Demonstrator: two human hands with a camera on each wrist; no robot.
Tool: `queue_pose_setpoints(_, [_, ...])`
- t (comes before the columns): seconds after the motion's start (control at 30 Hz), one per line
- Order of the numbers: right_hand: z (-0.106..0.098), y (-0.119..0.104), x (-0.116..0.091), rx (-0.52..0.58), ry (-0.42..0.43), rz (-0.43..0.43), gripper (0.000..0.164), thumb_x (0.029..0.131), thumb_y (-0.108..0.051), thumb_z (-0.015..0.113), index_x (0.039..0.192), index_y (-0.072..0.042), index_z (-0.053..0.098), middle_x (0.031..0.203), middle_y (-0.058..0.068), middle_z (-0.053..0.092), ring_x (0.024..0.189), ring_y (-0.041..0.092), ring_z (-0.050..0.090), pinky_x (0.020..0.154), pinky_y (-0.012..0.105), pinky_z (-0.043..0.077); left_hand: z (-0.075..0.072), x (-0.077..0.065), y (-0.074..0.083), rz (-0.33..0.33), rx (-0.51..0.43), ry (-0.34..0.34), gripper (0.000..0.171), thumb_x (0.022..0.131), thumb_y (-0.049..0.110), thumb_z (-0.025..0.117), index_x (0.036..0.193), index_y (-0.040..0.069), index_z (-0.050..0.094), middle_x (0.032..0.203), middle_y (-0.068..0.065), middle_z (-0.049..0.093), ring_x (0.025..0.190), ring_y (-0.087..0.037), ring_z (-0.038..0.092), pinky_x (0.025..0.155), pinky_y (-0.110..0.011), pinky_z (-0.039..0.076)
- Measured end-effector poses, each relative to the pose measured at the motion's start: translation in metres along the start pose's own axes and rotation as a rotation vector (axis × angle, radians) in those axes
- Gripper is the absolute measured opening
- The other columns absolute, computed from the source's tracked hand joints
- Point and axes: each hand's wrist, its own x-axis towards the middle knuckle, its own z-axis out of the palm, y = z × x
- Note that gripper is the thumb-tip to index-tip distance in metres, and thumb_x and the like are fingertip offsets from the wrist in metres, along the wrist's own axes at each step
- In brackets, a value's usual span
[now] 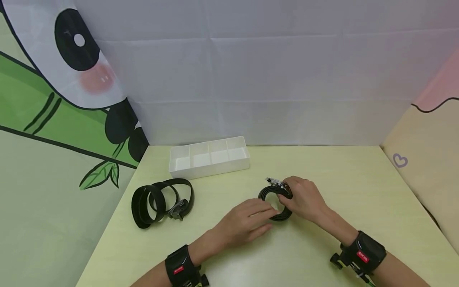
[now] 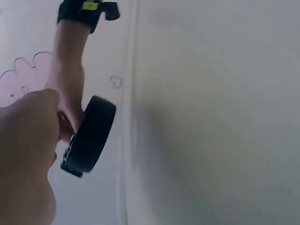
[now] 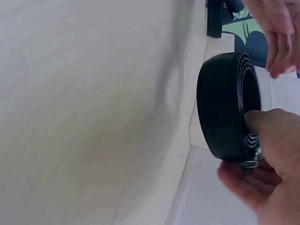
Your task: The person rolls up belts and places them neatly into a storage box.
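In the head view my right hand (image 1: pixel 305 197) pinches a tightly coiled black belt (image 1: pixel 285 215) near its metal buckle (image 1: pixel 276 183). The right wrist view shows the thumb inside the coil (image 3: pixel 219 108) and the other fingers underneath, by the buckle. My left hand (image 1: pixel 247 221) is close to the coil's near left side, fingers fairly straight. A gap separates that left hand (image 3: pixel 281 37) from the belt in the right wrist view. Much of the left hand's fingers is hidden in the left wrist view, where the coil (image 2: pixel 91 136) appears beyond it.
A second black belt (image 1: pixel 140 219), loosely looped with a dark grey buckle (image 1: pixel 177 210), lies on the table's left. Behind it stands a white tray (image 1: pixel 211 171) with several compartments. A pale curtain (image 1: pixel 269 79) closes off the far edge of the light yellow table (image 1: pixel 340 171).
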Motion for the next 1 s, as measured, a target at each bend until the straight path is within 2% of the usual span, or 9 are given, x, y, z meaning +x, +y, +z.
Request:
queue_pose_setpoints(0.13, [-0.009, 0.012, 0.003, -0.1, 0.185, -0.259, 0.04, 0.081, -0.006, 0.096, 0.113, 0.004, 0.074, 0.106, 0.017, 0.08, 0.082, 0.026, 0.077, 0.063, 0.036, 0.064, -0.018, -0.002, -0.01, -0.184, -0.088, 0.124, 0.039, 0.105, 0.022, 0.081, 0.14, 0.006, 0.075, 0.133, -0.007, 0.08, 0.124, -0.021, 0.078, 0.11, -0.035, 0.063])
queue_pose_setpoints(0.2, [-0.013, 0.017, 0.004, -0.138, 0.254, -0.376, 0.03, 0.094, -0.008, 0.087, 0.117, 0.006, 0.073, 0.11, 0.019, 0.079, 0.09, 0.03, 0.079, 0.066, 0.04, 0.067, -0.025, -0.003, -0.014, -0.309, -0.178, 0.129, 0.042, 0.108, 0.021, 0.076, 0.147, 0.006, 0.07, 0.139, -0.009, 0.078, 0.127, -0.023, 0.077, 0.109, -0.04, 0.064])
queue_pose_setpoints(0.27, [-0.015, 0.02, 0.005, -0.161, 0.305, -0.476, 0.024, 0.107, -0.013, 0.073, 0.12, 0.008, 0.074, 0.113, 0.019, 0.079, 0.095, 0.032, 0.08, 0.071, 0.041, 0.068, -0.031, -0.002, -0.017, -0.455, -0.309, 0.091, 0.048, 0.111, 0.023, 0.071, 0.155, 0.009, 0.064, 0.146, -0.008, 0.075, 0.132, -0.025, 0.075, 0.111, -0.044, 0.063])
queue_pose_setpoints(0.37, [-0.015, 0.02, 0.007, -0.171, 0.378, -0.617, 0.037, 0.119, -0.021, 0.054, 0.122, 0.009, 0.076, 0.113, 0.019, 0.081, 0.095, 0.03, 0.081, 0.076, 0.041, 0.07, -0.039, 0.003, -0.021, -0.686, -0.582, -0.009, 0.054, 0.114, 0.028, 0.065, 0.165, 0.014, 0.054, 0.155, -0.006, 0.07, 0.14, -0.026, 0.071, 0.117, -0.05, 0.059])
queue_pose_setpoints(0.47, [-0.014, 0.016, 0.009, -0.161, 0.456, -0.736, 0.034, 0.119, -0.018, 0.058, 0.122, 0.009, 0.077, 0.113, 0.019, 0.083, 0.093, 0.03, 0.082, 0.078, 0.042, 0.07, -0.043, 0.009, -0.027, -0.855, -0.84, -0.124, 0.056, 0.118, 0.037, 0.056, 0.169, 0.016, 0.048, 0.163, -0.007, 0.064, 0.152, -0.032, 0.063, 0.128, -0.054, 0.051])
queue_pose_setpoints(0.57, [-0.014, 0.011, 0.01, -0.157, 0.498, -0.805, 0.029, 0.118, -0.014, 0.061, 0.121, 0.008, 0.078, 0.114, 0.018, 0.085, 0.093, 0.029, 0.082, 0.078, 0.042, 0.07, -0.043, 0.014, -0.034, -0.916, -1.017, -0.229, 0.059, 0.119, 0.043, 0.049, 0.17, 0.013, 0.047, 0.167, -0.012, 0.06, 0.158, -0.036, 0.056, 0.133, -0.056, 0.044])
queue_pose_setpoints(0.7, [-0.014, 0.004, 0.013, -0.121, 0.506, -0.865, 0.024, 0.116, -0.008, 0.061, 0.121, 0.007, 0.079, 0.114, 0.018, 0.086, 0.094, 0.028, 0.083, 0.079, 0.041, 0.07, -0.041, 0.017, -0.042, -0.921, -1.127, -0.315, 0.06, 0.116, 0.044, 0.05, 0.164, 0.008, 0.054, 0.163, -0.014, 0.063, 0.153, -0.033, 0.059, 0.13, -0.051, 0.045])
queue_pose_setpoints(0.83, [-0.015, -0.002, 0.015, -0.099, 0.509, -0.92, 0.022, 0.115, -0.002, 0.06, 0.119, 0.007, 0.079, 0.114, 0.017, 0.086, 0.096, 0.027, 0.083, 0.079, 0.039, 0.07, -0.04, 0.019, -0.044, -0.923, -1.178, -0.343, 0.053, 0.113, 0.042, 0.056, 0.152, 0.007, 0.065, 0.146, -0.012, 0.073, 0.13, -0.022, 0.07, 0.12, -0.042, 0.053])
queue_pose_setpoints(1.0, [-0.016, -0.006, 0.016, -0.088, 0.508, -0.949, 0.022, 0.115, 0.0, 0.058, 0.119, 0.006, 0.079, 0.115, 0.017, 0.085, 0.098, 0.027, 0.082, 0.08, 0.037, 0.069, -0.039, 0.02, -0.043, -0.972, -1.247, -0.347, 0.047, 0.109, 0.035, 0.064, 0.143, 0.003, 0.07, 0.126, -0.002, 0.079, 0.111, -0.013, 0.073, 0.108, -0.032, 0.055])
